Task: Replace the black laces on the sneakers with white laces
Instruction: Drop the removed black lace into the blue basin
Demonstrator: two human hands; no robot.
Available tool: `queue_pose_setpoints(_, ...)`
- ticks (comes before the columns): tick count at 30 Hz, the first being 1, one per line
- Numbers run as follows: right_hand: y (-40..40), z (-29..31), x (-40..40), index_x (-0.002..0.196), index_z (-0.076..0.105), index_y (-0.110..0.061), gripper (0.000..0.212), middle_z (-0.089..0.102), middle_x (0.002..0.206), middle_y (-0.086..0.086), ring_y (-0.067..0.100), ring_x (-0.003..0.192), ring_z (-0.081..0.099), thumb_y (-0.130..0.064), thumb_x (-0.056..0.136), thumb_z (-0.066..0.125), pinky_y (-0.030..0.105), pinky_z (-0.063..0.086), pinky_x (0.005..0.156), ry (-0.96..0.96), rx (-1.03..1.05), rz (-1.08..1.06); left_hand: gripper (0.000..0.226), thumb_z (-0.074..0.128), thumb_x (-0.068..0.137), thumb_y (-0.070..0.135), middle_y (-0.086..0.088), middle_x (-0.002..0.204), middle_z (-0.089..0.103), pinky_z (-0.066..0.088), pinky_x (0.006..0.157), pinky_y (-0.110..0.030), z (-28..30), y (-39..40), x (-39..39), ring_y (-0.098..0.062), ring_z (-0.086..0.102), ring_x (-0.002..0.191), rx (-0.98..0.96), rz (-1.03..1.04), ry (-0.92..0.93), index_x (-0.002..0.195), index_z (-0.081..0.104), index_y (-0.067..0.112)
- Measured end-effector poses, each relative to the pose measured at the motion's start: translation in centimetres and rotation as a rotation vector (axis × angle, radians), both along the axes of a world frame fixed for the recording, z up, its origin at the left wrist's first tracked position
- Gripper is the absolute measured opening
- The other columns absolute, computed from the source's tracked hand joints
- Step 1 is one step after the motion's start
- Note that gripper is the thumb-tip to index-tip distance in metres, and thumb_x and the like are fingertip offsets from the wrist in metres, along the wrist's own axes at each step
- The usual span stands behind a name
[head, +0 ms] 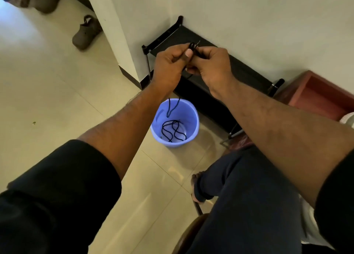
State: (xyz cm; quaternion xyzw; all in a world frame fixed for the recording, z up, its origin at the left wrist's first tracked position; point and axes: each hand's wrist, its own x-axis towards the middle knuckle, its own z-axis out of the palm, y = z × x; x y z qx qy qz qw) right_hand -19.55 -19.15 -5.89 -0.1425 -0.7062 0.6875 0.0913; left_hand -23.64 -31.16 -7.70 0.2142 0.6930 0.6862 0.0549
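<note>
1. Both hands are raised together above the floor, and a black lace (pixel 193 48) is pinched between them, up in front of the black shoe rack (pixel 210 66).
2. The left hand (pixel 168 66) is curled round the lace, with the thumb pressed flat on top of it; a narrow, tight grip is shown.
3. The right hand (pixel 210 66) is closed on the same lace just beside the left thumb, fingers tucked under; a small loop and a stiff lace tip are seen poking up between the two hands.
4. Below the left wrist, the lace is seen hanging down in a long loop into the blue plastic bucket (pixel 191 139).
5. More black lace (pixel 173 130) is coiled in wavy loops on the bucket's bottom; whether it is a second lace or the same one cannot be told.
6. The bucket is stood on the pale tiled floor (pixel 57 100), just in front of the shoe rack, which is set against the white wall (pixel 268 24).
7. The upper run of the hanging lace is hidden by the left forearm, and part of the rack is blocked by both hands.
8. A reddish wooden box (pixel 321 95) is seen at the right, beside the rack's end.
9. A grey-brown clog (pixel 86 33) is lying on the floor at upper left, beyond a wall corner.
10. The person's knee in dark trousers (pixel 249 186) and a bare foot (pixel 195 188) are seen at lower right, near a chair edge.
</note>
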Motion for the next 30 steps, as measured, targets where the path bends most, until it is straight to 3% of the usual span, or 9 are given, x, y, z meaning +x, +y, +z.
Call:
queue_pose_setpoints(5, -0.5, -4.9, -0.2, 0.092, 0.070, 0.000, 0.011, 0.067, 0.085, 0.019, 0.026, 0.077, 0.066, 0.005, 0.086, 0.063, 0.035, 0.055, 0.078, -0.165, -0.067, 0.072, 0.023, 0.060, 0.092, 0.013, -0.008, 0.107, 0.067, 0.049, 0.087, -0.020, -5.3, -1.4, -0.4, -0.010, 0.062, 0.098, -0.196, 0.005, 0.052, 0.110, 0.071, 0.003)
queue_pose_setpoints(7, -0.5, -6.2, 0.1, 0.108, 0.066, -0.001, 0.029, 0.061, 0.095, 0.018, 0.029, 0.079, 0.060, 0.014, 0.083, 0.059, 0.033, 0.053, 0.072, -0.284, -0.037, 0.132, 0.026, 0.057, 0.094, 0.015, -0.013, 0.112, 0.066, 0.045, 0.088, -0.015, -7.5, -2.1, -0.3, -0.014, 0.060, 0.101, -0.363, -0.006, 0.191, 0.114, 0.070, 0.004)
queue_pose_setpoints(9, -0.4, -7.2, 0.4, 0.130, 0.056, -0.007, 0.055, 0.055, 0.121, 0.013, 0.027, 0.084, 0.063, 0.016, 0.081, 0.060, 0.030, 0.058, 0.065, -0.451, 0.113, 0.157, 0.031, 0.050, 0.098, 0.016, -0.017, 0.119, 0.064, 0.041, 0.096, -0.027, -10.1, -2.8, -0.2, -0.027, 0.058, 0.111, -0.601, -0.076, 0.382, 0.123, 0.065, 0.003)
queue_pose_setpoints(12, -0.3, -8.2, 0.8, 0.141, 0.044, -0.006, 0.064, 0.042, 0.143, 0.011, 0.022, 0.076, 0.065, 0.011, 0.083, 0.064, 0.032, 0.061, 0.066, -0.555, 0.227, 0.176, 0.041, 0.044, 0.102, 0.015, -0.016, 0.138, 0.054, 0.026, 0.112, -0.038, -13.2, -4.0, 0.6, -0.037, 0.039, 0.135, -0.869, -0.108, 0.351, 0.141, 0.047, 0.004)
queue_pose_setpoints(14, 0.0, -8.6, 1.0, 0.139, 0.047, -0.004, 0.059, 0.047, 0.138, 0.012, 0.020, 0.073, 0.065, 0.008, 0.084, 0.065, 0.031, 0.061, 0.066, -0.551, 0.268, 0.184, 0.042, 0.043, 0.101, 0.014, -0.018, 0.137, 0.054, 0.028, 0.110, -0.040, -14.1, -4.6, 1.0, -0.039, 0.041, 0.132, -0.891, -0.097, 0.347, 0.141, 0.046, 0.003)
queue_pose_setpoints(19, 1.5, -7.7, 1.6, 0.116, 0.063, -0.001, 0.035, 0.066, 0.094, 0.012, 0.022, 0.078, 0.068, 0.005, 0.082, 0.068, 0.033, 0.061, 0.072, -0.524, 0.304, 0.158, 0.041, 0.041, 0.100, 0.012, -0.017, 0.132, 0.057, 0.035, 0.102, -0.039, -13.1, -3.3, 0.8, -0.036, 0.047, 0.122, -0.875, 0.014, 0.362, 0.140, 0.049, 0.003)
queue_pose_setpoints(23, 4.3, -5.2, 2.8, 0.101, 0.068, -0.008, 0.022, 0.070, 0.091, 0.011, 0.021, 0.083, 0.071, -0.001, 0.081, 0.073, 0.032, 0.061, 0.073, -0.485, 0.352, 0.080, 0.043, 0.044, 0.091, 0.005, -0.016, 0.125, 0.061, 0.037, 0.100, -0.038, -10.4, 1.1, 1.5, -0.036, 0.053, 0.115, -0.851, -0.068, 0.458, 0.133, 0.056, 0.001)
queue_pose_setpoints(30, 14.0, 2.9, 9.9, 0.093, 0.072, -0.013, 0.016, 0.069, 0.082, 0.001, 0.018, 0.077, 0.069, -0.009, 0.078, 0.076, 0.036, 0.059, 0.080, -0.359, 0.562, -0.151, 0.038, 0.049, 0.091, 0.016, -0.015, 0.121, 0.061, 0.045, 0.097, -0.047, -2.6, 13.0, 6.2, -0.035, 0.054, 0.113, -0.858, -0.220, 0.600, 0.126, 0.061, 0.004)
